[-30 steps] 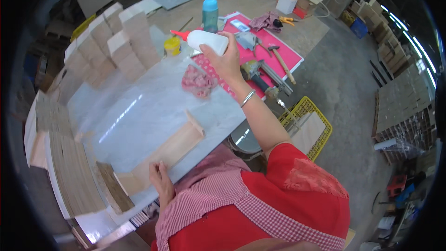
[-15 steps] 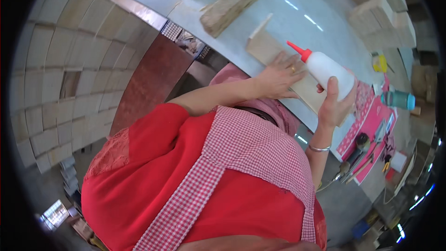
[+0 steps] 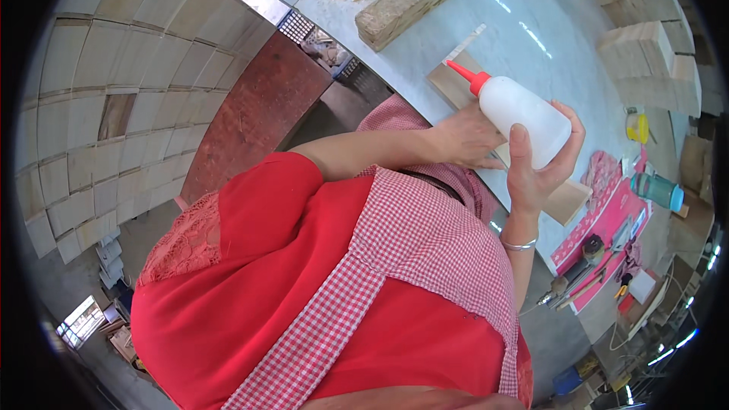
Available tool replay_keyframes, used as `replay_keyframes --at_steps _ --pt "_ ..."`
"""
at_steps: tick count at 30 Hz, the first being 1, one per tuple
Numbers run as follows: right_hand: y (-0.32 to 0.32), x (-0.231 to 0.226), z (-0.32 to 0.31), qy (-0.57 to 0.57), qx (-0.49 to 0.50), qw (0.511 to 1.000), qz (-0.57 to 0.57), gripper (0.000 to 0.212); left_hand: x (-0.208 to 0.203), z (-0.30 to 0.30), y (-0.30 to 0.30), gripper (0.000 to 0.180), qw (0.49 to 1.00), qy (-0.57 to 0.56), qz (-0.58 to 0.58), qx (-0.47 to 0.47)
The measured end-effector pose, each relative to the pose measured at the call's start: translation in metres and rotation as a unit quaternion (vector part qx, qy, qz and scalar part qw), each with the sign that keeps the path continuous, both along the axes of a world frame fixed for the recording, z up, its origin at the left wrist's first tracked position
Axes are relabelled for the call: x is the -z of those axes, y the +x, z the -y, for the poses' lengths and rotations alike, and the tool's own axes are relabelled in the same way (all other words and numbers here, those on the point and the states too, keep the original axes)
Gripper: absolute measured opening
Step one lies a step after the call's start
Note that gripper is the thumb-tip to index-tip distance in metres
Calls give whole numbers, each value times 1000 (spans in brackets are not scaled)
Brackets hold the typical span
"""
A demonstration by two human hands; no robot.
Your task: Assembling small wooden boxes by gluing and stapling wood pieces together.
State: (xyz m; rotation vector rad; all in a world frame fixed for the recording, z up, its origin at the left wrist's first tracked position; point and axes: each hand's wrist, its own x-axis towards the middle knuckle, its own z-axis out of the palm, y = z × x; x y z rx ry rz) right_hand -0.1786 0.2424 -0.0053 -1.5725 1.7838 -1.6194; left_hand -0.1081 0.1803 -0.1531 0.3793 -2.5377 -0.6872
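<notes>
"White plastic squeeze bottle with a red tapered nozzle (image 3: 525,118): where is it?"

"Tilted in the right hand (image 3: 536,175), above the near edge of the pale, glossy worktop (image 3: 566,68). The fingers there are wrapped round its body, and the nozzle points toward the left end of 1 flat, pale wooden board (image 3: 566,203)."

"And the left hand (image 3: 462,137)?"

"Laid across the board along that near edge. Its fingertips are partly hidden behind the bottle, so I cannot tell whether they grip."

"What lies around?"

"1 long, rough brown wooden block (image 3: 414,1) beside the near edge, left of the board. Near that edge's right end, 1 bright pink sheet (image 3: 616,205) carrying tools."
</notes>
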Motion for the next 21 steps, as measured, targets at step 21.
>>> replay_keyframes --at_steps 21 --pt "-15 -3 36 -16 65 997 -29 45 -26 -4 17 75 995 -71 71 -27"
